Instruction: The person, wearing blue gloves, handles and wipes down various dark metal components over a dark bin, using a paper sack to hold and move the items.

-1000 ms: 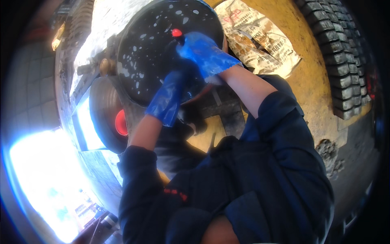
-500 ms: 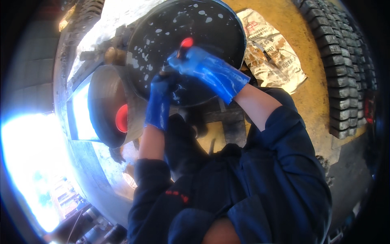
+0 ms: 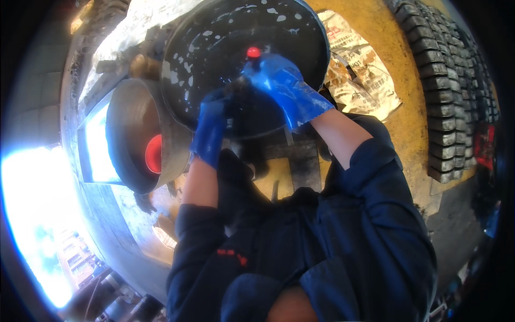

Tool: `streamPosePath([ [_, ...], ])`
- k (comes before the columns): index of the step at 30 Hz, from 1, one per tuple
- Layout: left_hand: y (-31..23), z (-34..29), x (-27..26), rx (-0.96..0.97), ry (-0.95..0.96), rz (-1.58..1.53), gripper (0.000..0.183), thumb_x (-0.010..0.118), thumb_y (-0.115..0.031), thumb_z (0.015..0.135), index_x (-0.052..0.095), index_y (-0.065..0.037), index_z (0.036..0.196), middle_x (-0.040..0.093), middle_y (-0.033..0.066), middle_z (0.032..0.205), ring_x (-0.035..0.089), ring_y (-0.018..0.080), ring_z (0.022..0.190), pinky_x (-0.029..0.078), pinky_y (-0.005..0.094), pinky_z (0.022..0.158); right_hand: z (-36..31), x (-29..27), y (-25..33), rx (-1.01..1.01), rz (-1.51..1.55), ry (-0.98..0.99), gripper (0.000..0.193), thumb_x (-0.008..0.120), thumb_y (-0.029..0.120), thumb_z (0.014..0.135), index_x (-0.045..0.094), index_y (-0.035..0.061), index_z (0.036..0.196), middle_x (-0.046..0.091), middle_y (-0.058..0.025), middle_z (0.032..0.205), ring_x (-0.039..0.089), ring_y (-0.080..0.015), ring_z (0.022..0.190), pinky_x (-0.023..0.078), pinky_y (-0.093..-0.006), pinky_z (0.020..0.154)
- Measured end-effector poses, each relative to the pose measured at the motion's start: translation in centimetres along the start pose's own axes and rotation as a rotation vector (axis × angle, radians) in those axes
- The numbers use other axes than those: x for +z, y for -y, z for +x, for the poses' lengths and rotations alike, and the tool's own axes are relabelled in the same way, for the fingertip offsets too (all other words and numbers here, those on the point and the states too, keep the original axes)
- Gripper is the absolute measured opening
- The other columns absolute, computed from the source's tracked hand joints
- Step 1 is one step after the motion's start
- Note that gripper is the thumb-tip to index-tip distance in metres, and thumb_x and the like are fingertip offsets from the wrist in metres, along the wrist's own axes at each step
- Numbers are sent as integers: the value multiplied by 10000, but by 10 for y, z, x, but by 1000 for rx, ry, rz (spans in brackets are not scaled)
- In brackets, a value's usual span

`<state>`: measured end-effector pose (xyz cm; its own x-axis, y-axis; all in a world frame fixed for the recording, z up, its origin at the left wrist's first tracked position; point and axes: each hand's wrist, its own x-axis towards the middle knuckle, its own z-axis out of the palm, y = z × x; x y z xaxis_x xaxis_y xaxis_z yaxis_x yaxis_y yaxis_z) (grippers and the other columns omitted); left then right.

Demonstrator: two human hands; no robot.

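Handle (image 3: pixel 254 53), red-tipped, stands over the middle of the tub (image 3: pixel 177 59), tip toward the far rim, the right hand (image 3: pixel 276 78) curled round it. The left hand (image 3: pixel 216 103) sits nearer the near-left rim; blur hides whether it grips anything.

From here, the right grip (image 3: pixel 279 75) hides part of a red-tipped thing (image 3: pixel 254 52). The left grip (image 3: pixel 215 105) is a dark blur. Past both, the black tub's (image 3: pixel 308 64) far side gets cut off.
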<state>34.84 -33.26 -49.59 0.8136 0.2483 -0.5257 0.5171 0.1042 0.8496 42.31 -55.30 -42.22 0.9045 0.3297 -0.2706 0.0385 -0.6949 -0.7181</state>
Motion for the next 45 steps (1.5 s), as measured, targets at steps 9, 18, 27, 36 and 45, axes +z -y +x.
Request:
streamPosePath([
  [9,-10,-8,23,-311,-3,-91,326,665,-320,1006,713,-47,1178,727,109,965,672,221,775,536,374,608,4,38,-18,-73,316,28,376,660,413,940,729,102,1139,743,-184,1059,707,-358,1031,552,-451,936],
  [18,31,25,-23,3,50,383,303,654,-287,991,718,-61,1180,728,150,1044,676,286,892,549,381,764,-2,20,1,-177,20,348,372,638,413,937,739,118,1141,742,-187,999,705,-374,932,546,-472,856],
  [27,33,43,-38,366,139,877,461,667,-389,986,662,-44,1291,716,127,1067,668,234,859,559,402,714,-3,-10,-24,72,304,-96,402,665,433,930,729,103,1149,752,-167,1040,716,-346,995,552,-457,885],
  [36,45,56,-35,170,266,-395,526,607,-423,1009,571,-95,1418,663,140,1264,661,271,1053,562,424,864,-4,7,-12,207,826,173,381,673,414,945,737,86,1129,742,-164,958,715,-269,926,548,-393,865],
  [45,67,88,-54,381,379,-337,692,521,-547,1019,437,-113,1551,562,179,1471,585,343,1299,513,493,1058,-2,-7,-1,99,-24,-92,369,619,406,954,737,102,1127,755,-149,1060,711,-352,1022,559,-469,915],
])
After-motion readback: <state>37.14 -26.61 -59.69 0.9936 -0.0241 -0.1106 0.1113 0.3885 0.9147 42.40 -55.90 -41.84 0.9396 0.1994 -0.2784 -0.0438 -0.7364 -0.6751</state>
